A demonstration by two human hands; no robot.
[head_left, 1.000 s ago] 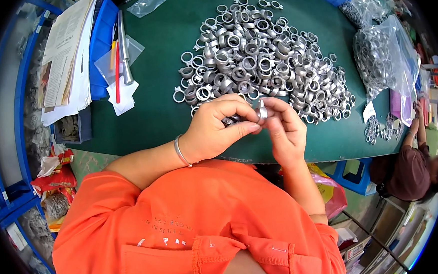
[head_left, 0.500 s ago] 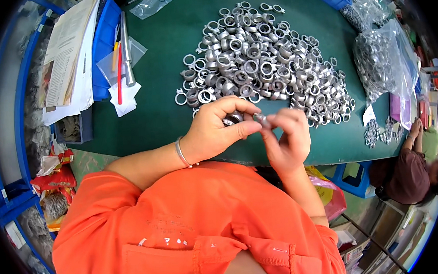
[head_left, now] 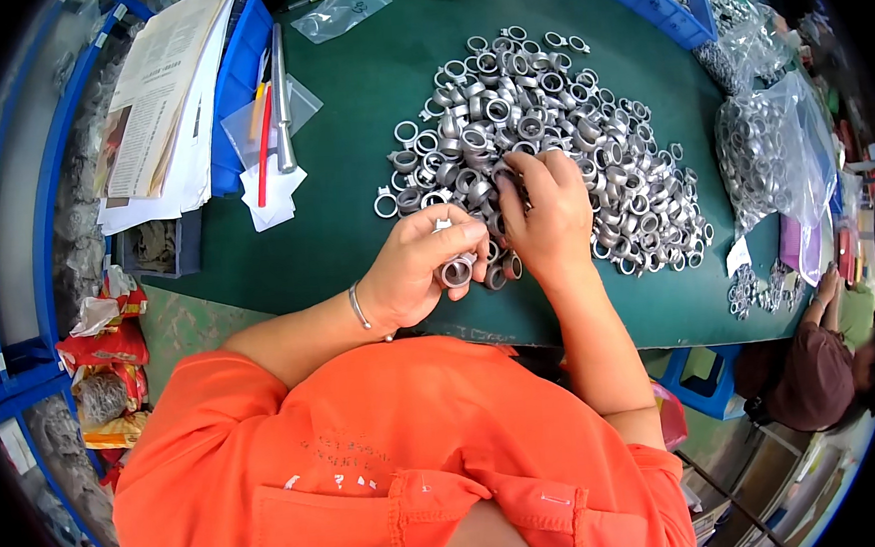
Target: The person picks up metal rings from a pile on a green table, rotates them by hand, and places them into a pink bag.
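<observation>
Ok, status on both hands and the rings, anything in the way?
Left hand closed around metal rings. Right hand at near side of ring pile, fingertips among rings, grip hidden. Nothing seen blocking either hand.

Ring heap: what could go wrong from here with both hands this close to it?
The left hand holds at least one silvery ring right beside the heap; if it slipped, it could be lost among similar pieces.

The right hand has its fingers at the heap, where rings lie piled on one another, so neighbours might topple or roll toward the near edge of the green table.
</observation>
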